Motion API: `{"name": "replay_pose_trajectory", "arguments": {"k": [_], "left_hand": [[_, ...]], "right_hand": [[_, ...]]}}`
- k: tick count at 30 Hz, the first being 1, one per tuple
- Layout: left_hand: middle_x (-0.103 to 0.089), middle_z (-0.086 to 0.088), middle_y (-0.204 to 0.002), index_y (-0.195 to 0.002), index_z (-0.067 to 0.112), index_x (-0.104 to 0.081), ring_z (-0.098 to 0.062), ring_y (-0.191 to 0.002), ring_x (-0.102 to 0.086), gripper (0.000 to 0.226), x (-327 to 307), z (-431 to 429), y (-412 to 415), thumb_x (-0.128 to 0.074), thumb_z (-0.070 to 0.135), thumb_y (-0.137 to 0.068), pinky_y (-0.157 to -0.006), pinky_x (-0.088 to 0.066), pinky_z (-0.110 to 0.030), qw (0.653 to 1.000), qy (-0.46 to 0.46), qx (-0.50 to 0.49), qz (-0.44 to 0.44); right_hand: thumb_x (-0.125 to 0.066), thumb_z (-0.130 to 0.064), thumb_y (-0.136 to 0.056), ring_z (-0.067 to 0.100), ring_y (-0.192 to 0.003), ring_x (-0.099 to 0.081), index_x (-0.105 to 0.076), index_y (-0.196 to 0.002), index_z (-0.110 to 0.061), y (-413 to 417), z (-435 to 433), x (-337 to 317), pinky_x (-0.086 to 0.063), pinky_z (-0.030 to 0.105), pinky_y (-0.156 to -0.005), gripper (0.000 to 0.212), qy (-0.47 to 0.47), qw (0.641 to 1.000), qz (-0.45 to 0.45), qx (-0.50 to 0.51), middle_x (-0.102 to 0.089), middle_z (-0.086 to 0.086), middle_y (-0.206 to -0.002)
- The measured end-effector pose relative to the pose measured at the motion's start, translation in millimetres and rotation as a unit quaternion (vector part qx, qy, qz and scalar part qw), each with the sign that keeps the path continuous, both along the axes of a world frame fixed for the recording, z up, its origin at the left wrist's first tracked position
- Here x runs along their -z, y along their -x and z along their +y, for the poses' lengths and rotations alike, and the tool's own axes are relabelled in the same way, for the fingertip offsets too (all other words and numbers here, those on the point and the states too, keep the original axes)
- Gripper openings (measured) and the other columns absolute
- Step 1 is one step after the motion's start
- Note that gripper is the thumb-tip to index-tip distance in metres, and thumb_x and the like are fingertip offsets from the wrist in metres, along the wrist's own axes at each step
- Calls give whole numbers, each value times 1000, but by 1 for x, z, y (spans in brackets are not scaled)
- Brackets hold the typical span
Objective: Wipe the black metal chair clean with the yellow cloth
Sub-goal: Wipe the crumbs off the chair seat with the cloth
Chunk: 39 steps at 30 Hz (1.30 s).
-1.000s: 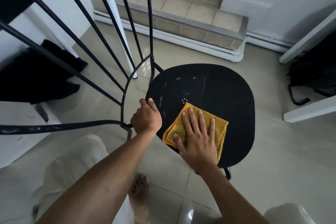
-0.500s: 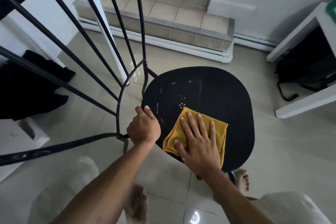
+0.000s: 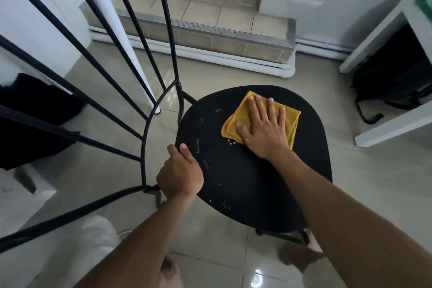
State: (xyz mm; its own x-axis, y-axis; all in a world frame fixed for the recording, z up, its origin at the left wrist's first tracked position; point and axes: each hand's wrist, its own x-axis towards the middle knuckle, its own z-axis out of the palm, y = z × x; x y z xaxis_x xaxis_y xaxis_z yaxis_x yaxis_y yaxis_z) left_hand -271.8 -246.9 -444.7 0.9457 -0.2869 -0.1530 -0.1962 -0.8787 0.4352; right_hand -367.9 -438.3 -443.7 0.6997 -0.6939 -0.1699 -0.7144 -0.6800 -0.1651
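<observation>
The black metal chair (image 3: 257,184) stands below me, its round seat facing up and its barred backrest (image 3: 145,138) rising at the left. Pale smudges and specks mark the seat's left and near parts. The folded yellow cloth (image 3: 243,110) lies flat on the far part of the seat. My right hand (image 3: 264,128) presses on it with the palm down and the fingers spread. My left hand (image 3: 180,173) grips the seat's left edge, next to the backrest joint.
A tiled step (image 3: 210,28) with white pipes along its base runs across the back. A white pole (image 3: 117,30) stands behind the backrest. A white shelf unit (image 3: 392,128) holding a black bag (image 3: 395,79) is at the right. Dark fabric (image 3: 35,121) lies at the left. My feet are on the glossy tiles under the chair.
My right hand has slid the yellow cloth from the near edge of the seat to its far part. My left hand has kept its grip on the seat's edge.
</observation>
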Motion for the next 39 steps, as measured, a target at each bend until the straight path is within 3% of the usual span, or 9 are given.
{"name": "replay_pose_trajectory", "arguments": {"k": [3, 5, 9, 14, 26, 31, 34, 39], "left_hand": [[-64, -6, -76, -109, 10, -48, -23, -62, -51, 44, 0, -1, 0, -15, 39, -103, -62, -33, -32, 1000, -7, 1, -8], [-68, -9, -82, -110, 10, -49, -29, -68, -59, 44, 1, -1, 0, -15, 38, -103, -62, -33, -33, 1000, -6, 0, -15], [-68, -10, -84, -109, 10, -49, -32, -75, -64, 44, 2, -1, 0, -16, 38, -103, -64, -36, -33, 1000, -2, -1, -17], [-67, -10, -84, -110, 10, -49, -31, -74, -62, 42, -1, -1, 1, -17, 38, -103, -65, -37, -34, 1000, 3, -1, -11], [-68, -14, -94, -115, 9, -47, -35, -84, -64, 46, -5, 4, 0, -16, 39, -103, -67, -37, -37, 1000, 8, 16, 12], [-67, -13, -98, -116, 11, -45, -35, -87, -63, 48, -4, 19, -15, -14, 44, -102, -70, -43, -40, 995, 5, 89, 45], [-67, -15, -95, -115, 10, -45, -36, -85, -64, 47, -6, 23, -14, -15, 44, -102, -69, -45, -40, 993, -1, 117, 14], [-68, -13, -92, -111, 11, -44, -35, -81, -65, 44, -7, 22, -11, -16, 43, -102, -68, -47, -40, 993, -2, 117, 6]], "right_hand": [[-15, -67, -95, 30, -150, 21, 10, -157, -25, -27, -25, -2, 12, 59, -118, 79, -8, 999, 11, 52, 13, 0, -166], [-14, -66, -95, 32, -149, 21, 6, -157, -26, -44, -34, -3, 13, 62, -117, 77, -8, 998, 19, 63, 10, 0, -166], [-14, -63, -96, 30, -151, 15, 0, -158, -29, -54, -27, -4, 11, 62, -117, 72, 9, 1000, 7, 3, 2, -2, -167], [-11, -64, -97, 24, -152, 14, 3, -157, -32, -28, 6, -1, 7, 58, -120, 69, 28, 995, -6, -98, 4, -5, -166], [-9, -64, -99, 25, -153, 9, -3, -158, -32, 84, 129, -5, -3, 58, -121, 67, 15, 991, 34, -127, -1, -6, -166], [-17, -62, -101, 23, -153, -2, -11, -157, -32, 120, 120, -7, -14, 58, -120, 64, 17, 979, 44, -198, -9, -6, -166], [-21, -65, -100, 28, -153, -10, -15, -157, -30, 137, 110, -9, -19, 61, -118, 67, 33, 976, 60, -205, -16, -2, -165], [-14, -66, -98, 32, -152, -8, -13, -158, -30, 116, 124, -8, -12, 69, -115, 70, 40, 982, 80, -166, -14, -1, -166]]}}
